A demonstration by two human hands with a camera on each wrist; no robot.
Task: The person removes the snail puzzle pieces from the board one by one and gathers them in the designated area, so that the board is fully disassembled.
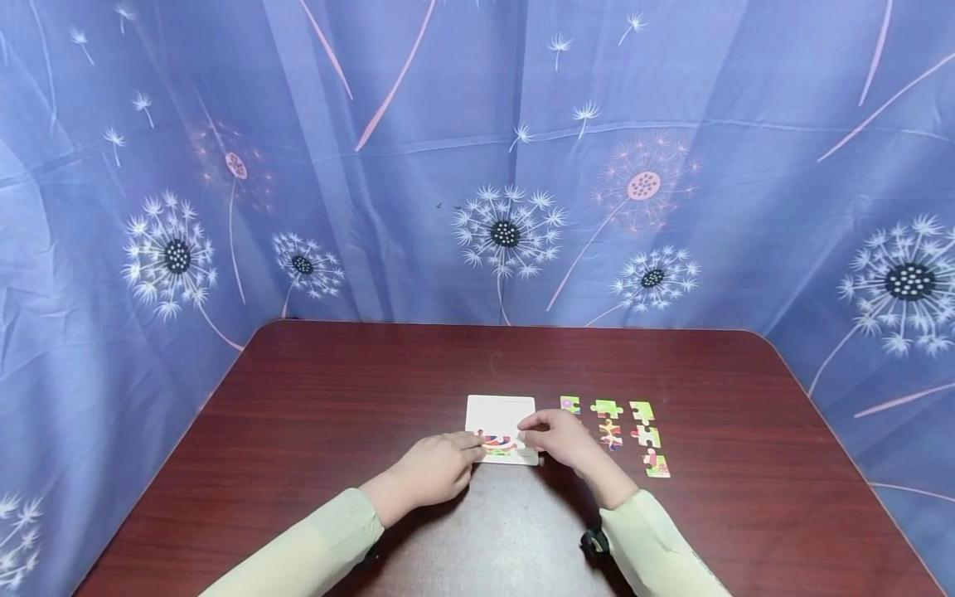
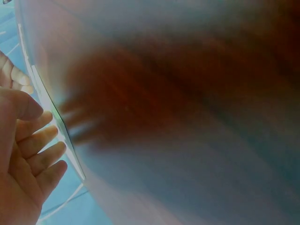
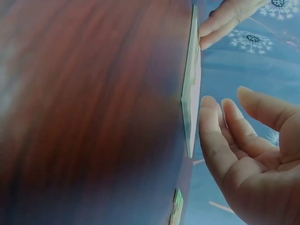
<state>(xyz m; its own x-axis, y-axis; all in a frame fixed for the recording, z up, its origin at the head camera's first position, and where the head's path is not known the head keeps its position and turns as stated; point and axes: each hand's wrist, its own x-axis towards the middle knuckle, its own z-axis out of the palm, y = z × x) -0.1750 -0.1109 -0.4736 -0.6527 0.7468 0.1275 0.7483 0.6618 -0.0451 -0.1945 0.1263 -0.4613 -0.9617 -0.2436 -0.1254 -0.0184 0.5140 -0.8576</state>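
Observation:
A white puzzle tray lies on the table with joined puzzle pieces along its near side, colored red, white, blue and green. The left hand reaches in from the left, its fingertips on the pieces at the tray's near left corner. In the left wrist view the fingers of the left hand are extended along the tray edge. Over the tray's right side is the right hand. The right wrist view has the right hand beside the tray, thumb and fingers apart, with nothing between them.
Loose puzzle pieces lie right of the tray in rough columns, among them a green piece, a red and yellow piece and a corner piece. The dark red wooden table meets a blue dandelion-print curtain at the back.

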